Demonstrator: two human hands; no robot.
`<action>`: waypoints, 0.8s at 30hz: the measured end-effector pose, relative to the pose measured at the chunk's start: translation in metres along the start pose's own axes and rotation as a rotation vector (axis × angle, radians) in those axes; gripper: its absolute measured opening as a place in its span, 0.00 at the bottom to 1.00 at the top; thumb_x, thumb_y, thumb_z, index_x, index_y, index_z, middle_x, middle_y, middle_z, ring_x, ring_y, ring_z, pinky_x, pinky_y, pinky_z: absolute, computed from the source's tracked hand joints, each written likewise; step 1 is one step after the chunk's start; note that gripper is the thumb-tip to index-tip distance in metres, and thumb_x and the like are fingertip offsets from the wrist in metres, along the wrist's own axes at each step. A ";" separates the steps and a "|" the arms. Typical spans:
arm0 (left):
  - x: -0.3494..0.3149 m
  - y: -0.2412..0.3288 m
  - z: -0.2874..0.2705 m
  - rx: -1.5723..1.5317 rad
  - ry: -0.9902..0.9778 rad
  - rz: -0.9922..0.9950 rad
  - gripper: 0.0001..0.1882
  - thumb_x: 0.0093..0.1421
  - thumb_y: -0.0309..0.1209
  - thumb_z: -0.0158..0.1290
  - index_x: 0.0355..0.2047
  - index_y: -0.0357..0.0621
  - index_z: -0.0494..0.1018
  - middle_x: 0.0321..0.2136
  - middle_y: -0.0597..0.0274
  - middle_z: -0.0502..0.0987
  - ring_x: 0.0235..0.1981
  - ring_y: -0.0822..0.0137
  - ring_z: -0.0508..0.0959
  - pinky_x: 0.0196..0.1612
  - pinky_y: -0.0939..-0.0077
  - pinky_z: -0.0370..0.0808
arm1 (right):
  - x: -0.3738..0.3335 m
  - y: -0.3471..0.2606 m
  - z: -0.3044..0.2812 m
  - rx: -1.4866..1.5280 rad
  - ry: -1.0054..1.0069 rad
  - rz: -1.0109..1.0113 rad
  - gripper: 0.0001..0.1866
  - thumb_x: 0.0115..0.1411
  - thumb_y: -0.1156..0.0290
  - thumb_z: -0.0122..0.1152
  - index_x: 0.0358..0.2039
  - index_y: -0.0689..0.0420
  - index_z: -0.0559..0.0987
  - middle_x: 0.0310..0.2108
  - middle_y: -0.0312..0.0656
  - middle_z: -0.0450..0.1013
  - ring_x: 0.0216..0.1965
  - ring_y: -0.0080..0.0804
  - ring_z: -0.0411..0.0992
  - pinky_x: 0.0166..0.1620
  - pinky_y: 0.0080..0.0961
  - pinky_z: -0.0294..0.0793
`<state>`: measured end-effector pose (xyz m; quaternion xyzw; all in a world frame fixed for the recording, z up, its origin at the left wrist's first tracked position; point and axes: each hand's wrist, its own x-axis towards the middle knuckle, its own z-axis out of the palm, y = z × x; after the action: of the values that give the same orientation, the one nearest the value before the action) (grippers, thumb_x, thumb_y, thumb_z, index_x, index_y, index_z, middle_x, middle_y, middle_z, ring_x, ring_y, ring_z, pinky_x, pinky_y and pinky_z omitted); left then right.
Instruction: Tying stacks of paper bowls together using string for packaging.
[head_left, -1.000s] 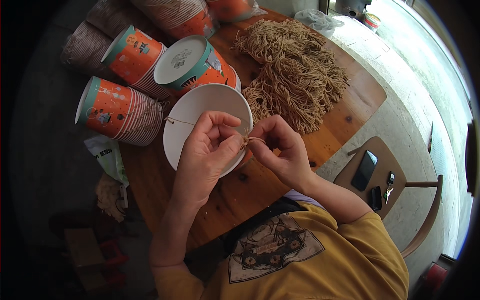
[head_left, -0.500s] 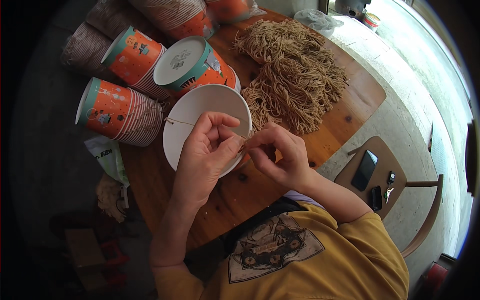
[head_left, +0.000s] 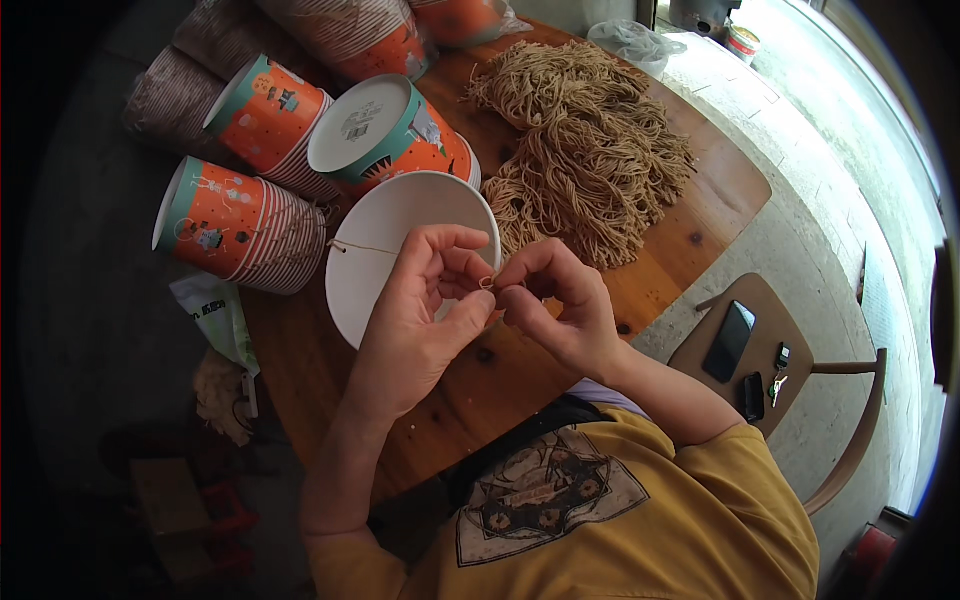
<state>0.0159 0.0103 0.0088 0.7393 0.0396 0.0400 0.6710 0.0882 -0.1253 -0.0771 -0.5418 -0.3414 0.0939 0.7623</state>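
Note:
A paper bucket (head_left: 362, 292), white inside, stands mouth up in front of me. A thin tan string (head_left: 368, 247) passes through a hole in its left wall and runs across the mouth. My left hand (head_left: 420, 305) is over the bucket, fingers curled around the string, thumb toward the right hand. At the bucket's right rim my right hand (head_left: 562, 300) pinches the string between thumb and forefinger. A small loop of it shows between the fingertips. The fingers hide the bucket's right wall and how the string is fastened there.
Stacked orange and teal paper buckets (head_left: 215, 220) stand at the left, with an upside-down stack (head_left: 360, 120) behind mine. A heap of tan strings (head_left: 600, 150) covers the back right of the wooden table (head_left: 690, 240). A chair at the right holds a phone (head_left: 729, 340).
My fingertips have parted a little, and the left thumb has moved slightly right. A small string loop now shows between the hands. The bucket has barely shifted.

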 end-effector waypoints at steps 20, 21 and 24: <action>0.003 -0.001 -0.003 -0.085 0.031 -0.099 0.16 0.59 0.18 0.47 0.48 0.39 0.63 0.34 0.64 0.68 0.34 0.79 0.70 0.38 0.86 0.72 | 0.005 -0.011 0.003 0.256 -0.015 0.195 0.06 0.63 0.70 0.54 0.37 0.57 0.70 0.25 0.31 0.70 0.21 0.10 0.64 0.22 0.08 0.61; 0.003 -0.001 -0.003 -0.082 0.031 -0.097 0.15 0.60 0.18 0.47 0.48 0.39 0.63 0.34 0.64 0.68 0.34 0.79 0.70 0.38 0.86 0.72 | 0.005 -0.011 0.003 0.257 -0.015 0.195 0.06 0.63 0.70 0.54 0.37 0.57 0.70 0.25 0.31 0.70 0.21 0.10 0.64 0.22 0.08 0.61; 0.002 0.001 -0.004 -0.128 0.038 -0.106 0.16 0.58 0.20 0.49 0.47 0.40 0.65 0.35 0.66 0.69 0.39 0.78 0.70 0.46 0.83 0.68 | 0.005 -0.011 0.004 0.251 -0.010 0.204 0.05 0.64 0.70 0.54 0.37 0.57 0.70 0.25 0.31 0.70 0.21 0.10 0.64 0.22 0.08 0.61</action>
<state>0.0175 0.0144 0.0099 0.6910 0.0889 0.0209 0.7170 0.0873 -0.1242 -0.0647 -0.4737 -0.2741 0.2157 0.8087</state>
